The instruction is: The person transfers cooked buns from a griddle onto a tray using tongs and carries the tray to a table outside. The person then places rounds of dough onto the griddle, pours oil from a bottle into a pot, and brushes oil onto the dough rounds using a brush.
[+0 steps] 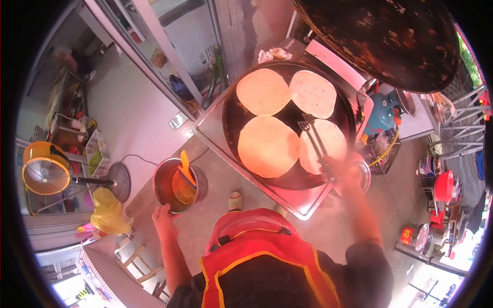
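My left hand is closed on the rim of a metal pot. Inside the pot are amber liquid and a yellow-handled utensil whose lower end is partly hidden. Blurred by motion, my right hand grips a dark slotted spatula. The spatula's head lies over the upper edge of the lower right flatbread. Three other round flatbreads, at upper left, upper right and lower left, sit on the round black griddle.
A large scorched lid hangs raised over the griddle's upper right. The metal stove top has a corner close to my body. A blue-green gas cylinder stands at right, a yellow fan and yellow plastic bag at left.
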